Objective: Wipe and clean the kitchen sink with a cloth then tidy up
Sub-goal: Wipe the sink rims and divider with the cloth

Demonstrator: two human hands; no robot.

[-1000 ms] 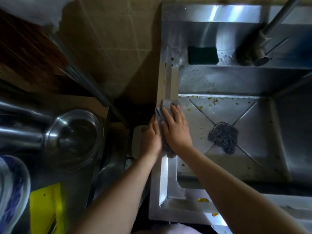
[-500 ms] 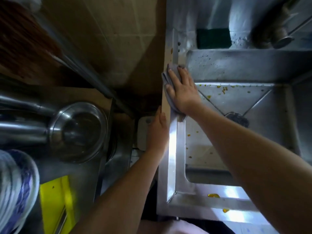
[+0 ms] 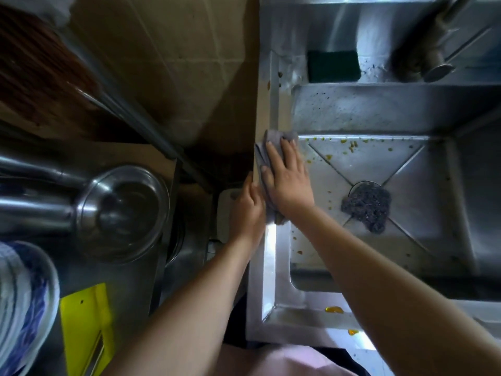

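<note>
While flat R hand (image 3: pixel 288 183) presses cloth (image 3: pixel 273 137), L hand (image 3: pixel 248 210) flat beside, sink (image 3: pixel 271 267) holds scourer (image 3: pixel 367 208)

The cloth (image 3: pixel 273 139) is plain mid-grey. The sink (image 3: pixel 271 267) is bare silver steel, glaring white along its rim. Its basin floor is flecked with yellow-orange spots (image 3: pixel 352 143), and an amber blob (image 3: pixel 334 309) marks the front rim. The scourer (image 3: pixel 366 207) is dark grey and speckled. The sponge (image 3: pixel 333 66) is dark green. The tap (image 3: pixel 433 58) is dull grey. The tiles (image 3: pixel 189 63) are tan with paler grid lines. The lid (image 3: pixel 122 213) is shiny steel, the sheet (image 3: pixel 86 329) bright yellow, the bowl (image 3: pixel 21 308) striped blue and white, the garment (image 3: pixel 284 362) pale pink.
</note>
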